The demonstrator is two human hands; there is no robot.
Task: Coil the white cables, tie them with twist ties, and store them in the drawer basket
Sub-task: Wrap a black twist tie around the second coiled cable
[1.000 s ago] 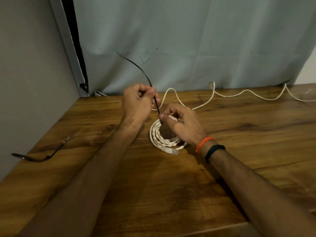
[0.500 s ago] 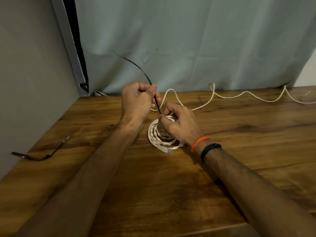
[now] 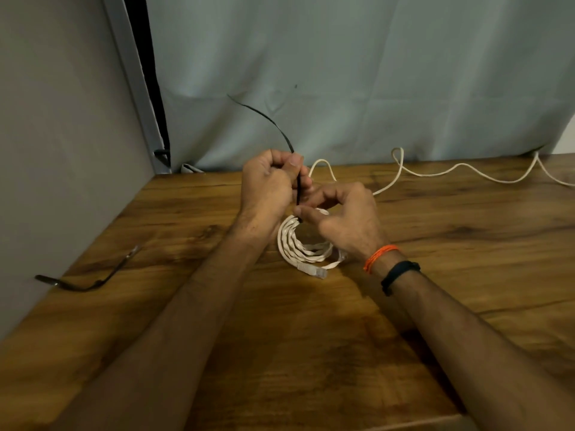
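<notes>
Nearest us on the brown wood-grain table (image 3: pixel 311 353), the coiled white network cable (image 3: pixel 298 247) lies flat, its clear plug pointing our way. Our right hand (image 3: pixel 348 222) pinches the long black twist tie (image 3: pixel 298 188) at the coil's rim, and our left hand (image 3: pixel 267 185) has its fingers curled tight round the strap higher up. Since a second ago the hands have drawn closer and the tie stands steeper, so we judge the cinch nearly done. Farther back a loose white cable (image 3: pixel 460 169) awaits; a spare black tie (image 3: pixel 90 283) lies left. No drawer basket in sight, and fingers hide the knot.
</notes>
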